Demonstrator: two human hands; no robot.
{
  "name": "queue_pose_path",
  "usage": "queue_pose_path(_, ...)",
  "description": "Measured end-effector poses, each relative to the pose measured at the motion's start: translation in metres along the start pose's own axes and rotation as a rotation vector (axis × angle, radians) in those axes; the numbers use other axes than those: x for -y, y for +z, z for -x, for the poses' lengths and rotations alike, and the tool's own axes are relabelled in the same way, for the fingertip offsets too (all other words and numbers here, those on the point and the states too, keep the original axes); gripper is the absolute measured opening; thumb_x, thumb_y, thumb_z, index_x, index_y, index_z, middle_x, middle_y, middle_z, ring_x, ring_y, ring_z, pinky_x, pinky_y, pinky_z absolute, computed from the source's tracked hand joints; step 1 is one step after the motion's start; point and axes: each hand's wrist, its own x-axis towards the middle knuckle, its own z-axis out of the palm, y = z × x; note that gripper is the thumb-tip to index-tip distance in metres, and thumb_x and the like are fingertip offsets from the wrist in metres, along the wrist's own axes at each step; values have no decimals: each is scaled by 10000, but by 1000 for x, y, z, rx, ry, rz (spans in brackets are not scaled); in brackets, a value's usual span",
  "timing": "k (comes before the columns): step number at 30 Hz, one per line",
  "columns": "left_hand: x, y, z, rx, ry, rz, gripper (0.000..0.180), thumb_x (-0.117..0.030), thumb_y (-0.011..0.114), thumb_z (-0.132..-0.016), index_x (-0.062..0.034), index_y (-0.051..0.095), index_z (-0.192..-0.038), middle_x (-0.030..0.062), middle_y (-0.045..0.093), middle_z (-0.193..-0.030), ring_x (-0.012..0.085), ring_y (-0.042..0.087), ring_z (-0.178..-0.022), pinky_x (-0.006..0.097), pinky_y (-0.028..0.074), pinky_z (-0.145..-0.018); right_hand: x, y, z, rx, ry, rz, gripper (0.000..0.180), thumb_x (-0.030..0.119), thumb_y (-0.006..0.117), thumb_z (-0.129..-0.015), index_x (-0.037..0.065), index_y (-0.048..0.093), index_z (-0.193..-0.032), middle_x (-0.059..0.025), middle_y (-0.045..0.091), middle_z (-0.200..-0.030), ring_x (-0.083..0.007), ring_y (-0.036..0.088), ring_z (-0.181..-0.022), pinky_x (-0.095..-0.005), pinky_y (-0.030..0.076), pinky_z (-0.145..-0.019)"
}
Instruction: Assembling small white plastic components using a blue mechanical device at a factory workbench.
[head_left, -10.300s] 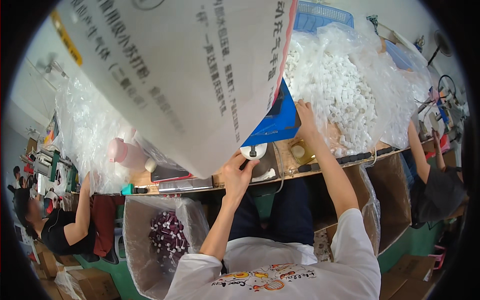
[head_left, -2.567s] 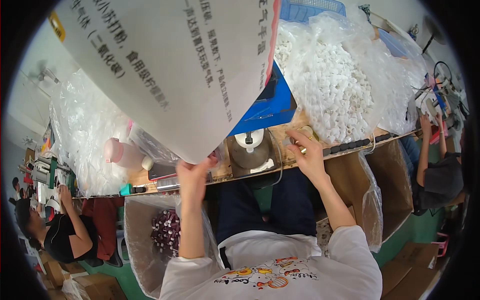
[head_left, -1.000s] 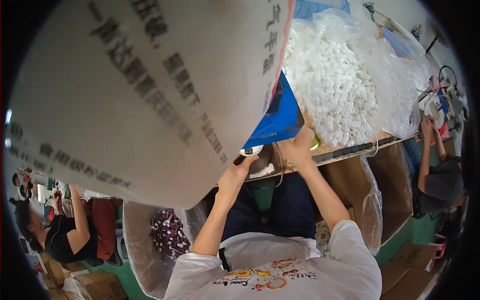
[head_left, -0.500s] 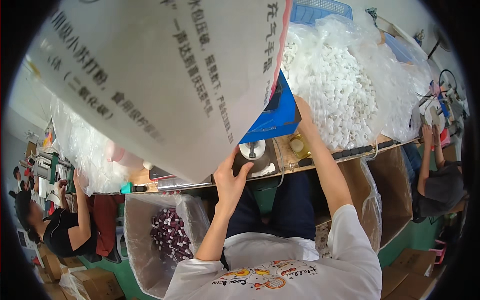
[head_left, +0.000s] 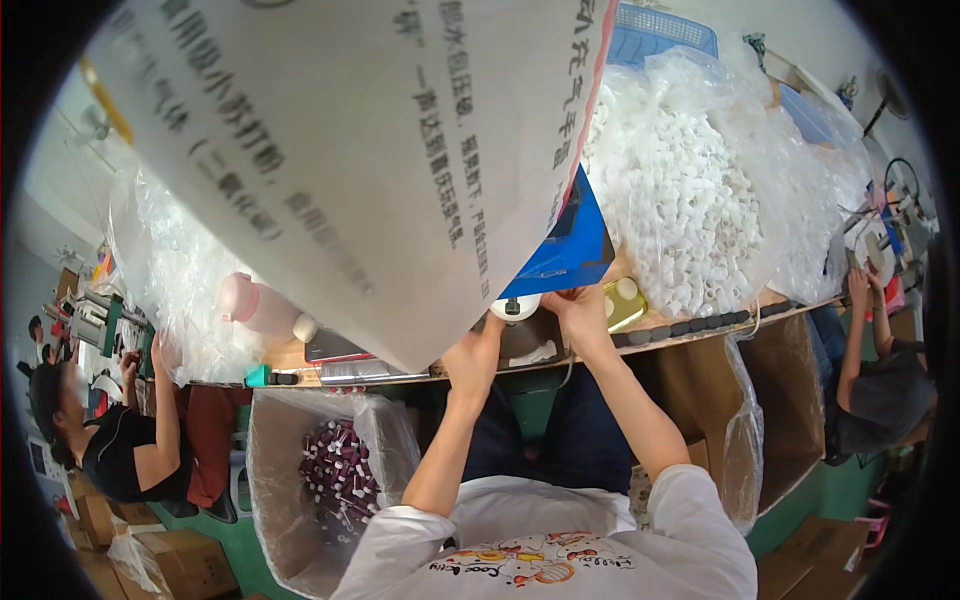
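Note:
A blue machine [head_left: 575, 250] stands on the bench in front of me, with a round white part [head_left: 515, 307] bearing a black fitting low on its front. At the left side of that part is my left hand [head_left: 474, 354]; its thumb points up, and the sheet hides most of its fingers. From the right, my right hand [head_left: 580, 318] reaches under the machine's edge with its fingers bent together in a pinch. What it pinches is too small or hidden to make out. A large white printed sheet [head_left: 330, 180] hangs across the view and covers much of the machine.
Right of the machine lies a clear bag of small white plastic pieces [head_left: 690, 190], near a yellow-green container [head_left: 626, 303]. A pink bottle [head_left: 255, 308] stands left. Below the bench, a lined box [head_left: 280, 500] holds purple-and-white parts. Co-workers sit at both sides.
My right hand has come from beside the machine down and left to the round white part. My left hand has turned slightly and stays by that part. The view has shifted a little.

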Motion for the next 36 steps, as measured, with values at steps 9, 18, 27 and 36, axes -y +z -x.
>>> queue_pose_path(9,-58,-192,39,219,-457,-1157,383,-123,788,-793,4,682,-1138,196,700,-1031,392,653,-1008,413,500,-856,30,-10,5,256,-393,828,174,74,729,-789,7,708,-948,-218,661,-807,-378,648,-775,-436,509,-731)
queue_pose_path(18,-17,-114,-23,223,251,-790,386,-16,715,-823,25,642,-1200,186,658,-1081,322,645,-975,397,508,-824,22,21,27,340,-661,1213,239,13,682,-664,-1,690,-903,-173,663,-812,-336,667,-891,-420,552,-696)
queue_pose_path(27,24,-111,-49,206,61,-590,224,-28,728,-800,68,662,-990,130,691,-887,172,693,-733,301,519,-612,10,-88,-3,-66,-244,681,204,137,675,-921,-5,712,-1063,-69,739,-920,-135,698,-773,-297,538,-688)
queue_pose_path(36,-22,-78,-15,233,-417,646,499,88,627,-878,30,473,-1350,140,622,-1204,321,622,-1176,465,516,-1058,46,-174,-12,-483,-281,1267,88,80,738,-784,33,702,-849,-133,629,-988,-325,623,-889,-413,499,-756)
